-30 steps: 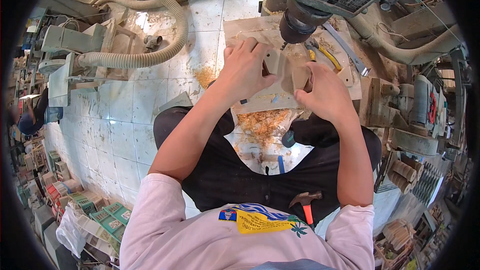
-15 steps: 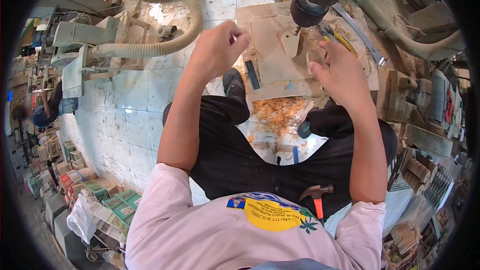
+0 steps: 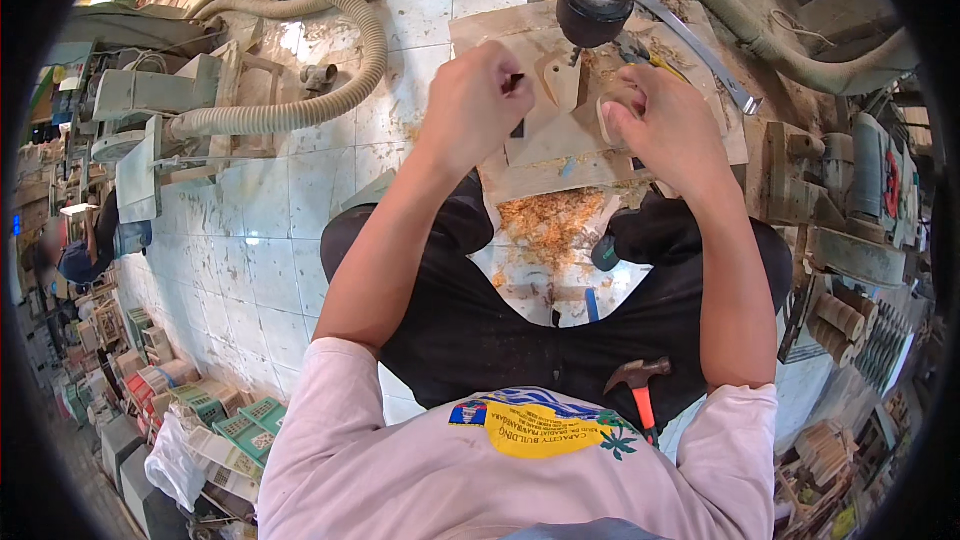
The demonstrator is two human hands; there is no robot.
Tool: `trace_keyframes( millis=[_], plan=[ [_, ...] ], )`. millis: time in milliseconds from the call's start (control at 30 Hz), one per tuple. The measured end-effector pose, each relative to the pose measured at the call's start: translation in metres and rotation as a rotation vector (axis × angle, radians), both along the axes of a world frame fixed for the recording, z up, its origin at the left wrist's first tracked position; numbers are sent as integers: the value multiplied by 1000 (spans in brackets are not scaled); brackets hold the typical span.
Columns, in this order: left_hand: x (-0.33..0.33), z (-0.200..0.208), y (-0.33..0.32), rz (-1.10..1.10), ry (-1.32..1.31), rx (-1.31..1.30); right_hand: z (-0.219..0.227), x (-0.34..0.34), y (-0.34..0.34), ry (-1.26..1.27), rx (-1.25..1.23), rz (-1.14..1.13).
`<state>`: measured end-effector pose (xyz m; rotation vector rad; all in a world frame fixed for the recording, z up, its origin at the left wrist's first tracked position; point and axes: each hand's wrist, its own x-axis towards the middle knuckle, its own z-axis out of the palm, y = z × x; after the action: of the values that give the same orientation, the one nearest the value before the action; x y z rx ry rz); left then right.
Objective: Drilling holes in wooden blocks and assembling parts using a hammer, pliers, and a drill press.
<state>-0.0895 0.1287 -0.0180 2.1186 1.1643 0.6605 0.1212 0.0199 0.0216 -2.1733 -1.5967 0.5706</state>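
Note:
Above the left part of a wooden board (image 3: 540, 180), my left hand (image 3: 475, 105) is closed, its fingers curled inward; whatever it may hold is hidden. My right hand (image 3: 675, 130) is curled too, thumb and forefinger close to a pale flat wooden piece (image 3: 603, 118). I cannot tell if it touches that piece. Between the hands, another pale wooden piece with a hole (image 3: 560, 78) lies below the drill chuck (image 3: 597, 18), near its thin bit (image 3: 575, 57). A dark bar (image 3: 518, 129) shows partly beside my left hand.
Pliers with yellow handles (image 3: 664, 64) and a long metal strip (image 3: 705, 55) lie at the board's far right. Orange shavings (image 3: 550, 225) cover the floor between my feet. A hammer (image 3: 643, 395) rests by my lap. A ribbed hose (image 3: 375, 50) curves at far left.
My left hand has moved right, toward the wooden piece with the hole, and now covers part of the dark bar. My right hand stays near the other piece. The whole view has shifted slightly.

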Motion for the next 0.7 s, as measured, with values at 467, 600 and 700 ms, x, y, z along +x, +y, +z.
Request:
trace_keyframes(
  millis=[467, 600, 700],
  plan=[
    [2, 9, -3, -234, 280, -68, -47, -11, 29, -198, 207, 165],
    [3, 6, 1, -262, 289, -59, -41, -18, 28, -237, 145, 141],
    [4, 6, 2, -286, 271, -44, -34, -16, 24, -286, 112, 102]
  ],
)
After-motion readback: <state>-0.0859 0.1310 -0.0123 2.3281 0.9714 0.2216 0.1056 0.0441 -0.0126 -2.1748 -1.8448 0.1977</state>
